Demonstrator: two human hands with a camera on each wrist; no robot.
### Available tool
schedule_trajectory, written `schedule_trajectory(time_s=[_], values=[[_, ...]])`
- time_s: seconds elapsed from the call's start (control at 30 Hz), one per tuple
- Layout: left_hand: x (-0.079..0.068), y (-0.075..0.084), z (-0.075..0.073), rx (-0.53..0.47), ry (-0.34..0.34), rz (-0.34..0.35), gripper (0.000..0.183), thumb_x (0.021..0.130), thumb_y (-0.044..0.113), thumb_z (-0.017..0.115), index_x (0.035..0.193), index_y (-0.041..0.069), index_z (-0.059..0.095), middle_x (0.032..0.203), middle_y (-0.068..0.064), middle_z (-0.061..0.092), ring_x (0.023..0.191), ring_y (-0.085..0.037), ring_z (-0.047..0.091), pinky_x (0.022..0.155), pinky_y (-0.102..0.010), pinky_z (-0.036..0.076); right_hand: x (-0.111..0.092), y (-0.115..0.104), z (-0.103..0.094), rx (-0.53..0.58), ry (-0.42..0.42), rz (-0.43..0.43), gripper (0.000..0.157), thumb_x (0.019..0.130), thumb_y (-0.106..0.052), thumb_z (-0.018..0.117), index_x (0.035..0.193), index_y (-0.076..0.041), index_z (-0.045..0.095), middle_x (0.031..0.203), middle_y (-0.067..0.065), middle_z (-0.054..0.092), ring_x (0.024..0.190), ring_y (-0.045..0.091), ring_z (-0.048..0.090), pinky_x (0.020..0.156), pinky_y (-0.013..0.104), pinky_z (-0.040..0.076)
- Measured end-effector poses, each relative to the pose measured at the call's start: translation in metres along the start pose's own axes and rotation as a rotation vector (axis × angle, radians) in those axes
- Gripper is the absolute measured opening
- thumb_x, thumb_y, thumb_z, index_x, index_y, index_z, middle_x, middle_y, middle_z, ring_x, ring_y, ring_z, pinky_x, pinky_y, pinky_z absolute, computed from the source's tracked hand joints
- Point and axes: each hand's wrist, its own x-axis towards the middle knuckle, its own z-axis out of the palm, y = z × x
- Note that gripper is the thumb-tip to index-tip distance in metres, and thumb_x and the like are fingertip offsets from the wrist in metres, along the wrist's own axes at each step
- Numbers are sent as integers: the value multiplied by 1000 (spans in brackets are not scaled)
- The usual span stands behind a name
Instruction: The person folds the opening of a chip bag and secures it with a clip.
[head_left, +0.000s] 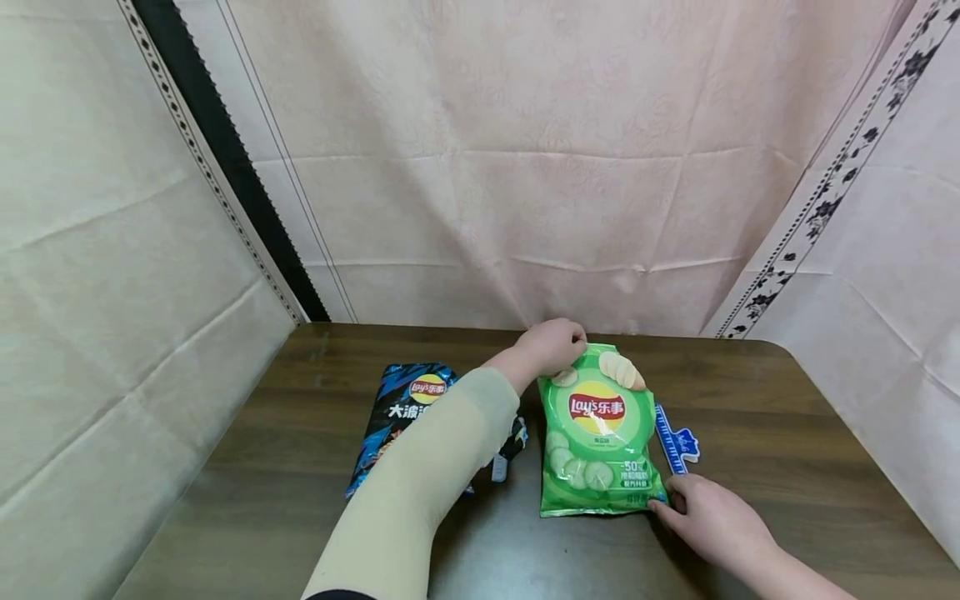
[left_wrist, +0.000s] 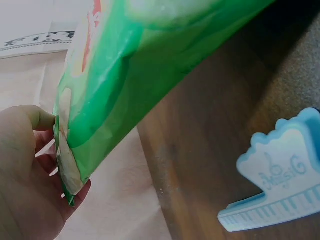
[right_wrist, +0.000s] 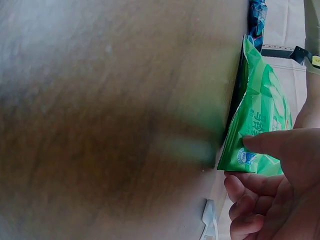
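A green Lay's chip bag (head_left: 600, 425) stands propped up, its printed front toward the head camera. At its top edge my left hand (head_left: 551, 346) pinches the upper left corner; the left wrist view shows thumb and fingers on the crimped seal. My right hand (head_left: 716, 521) pinches the lower right corner, with the thumb (right_wrist: 265, 142) over the front and the fingers behind. Just right of the bag lies a blue piano-shaped clip (head_left: 675, 442). A pale blue clip marked "Music" (left_wrist: 282, 172) rests on the table in the left wrist view.
A dark blue Lay's bag (head_left: 401, 408) lies to the left, partly hidden by my left sleeve (head_left: 431, 475). The brown wooden table (head_left: 750, 417) ends at pale cloth hangings (head_left: 487, 167) behind and at both sides.
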Motion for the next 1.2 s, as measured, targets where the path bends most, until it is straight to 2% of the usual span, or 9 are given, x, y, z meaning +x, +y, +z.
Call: schedule_trajectory(time_s=[0.23,0.53,0.73,0.97,1.2], values=[[-10,8,-8,-27,5,36,18,103,33,50,93,26,63,93,8,60,83,-12,57,70,-26,48,2,1,-2,24,-25,13,30,88,-37,74,74,-16,57,62,-1,48,56,15,45,52,30,33],[-22,16,-25,37,23,113,16,103,32,52,97,26,66,97,10,59,87,-10,55,78,-25,47,3,-1,-2,46,-14,-22,29,86,-31,76,71,-17,55,60,-1,47,55,15,44,52,30,32],[-29,23,-35,105,60,160,18,103,34,53,104,26,69,100,12,59,91,-7,54,87,-26,46,7,-2,-2,53,-16,-23,24,86,-28,76,74,-17,58,61,-1,48,56,16,45,53,32,33],[-37,28,-44,212,131,237,18,102,36,53,101,30,70,97,15,58,90,-5,53,98,-35,40,15,-6,-1,45,0,-41,22,85,-27,76,76,-17,60,61,-2,48,55,15,45,52,32,35],[-45,33,-50,261,169,281,18,102,38,54,105,32,71,99,16,59,91,-4,53,97,-35,39,21,-10,-1,18,12,-40,24,86,-28,75,74,-17,57,61,-2,49,55,15,46,51,32,35]])
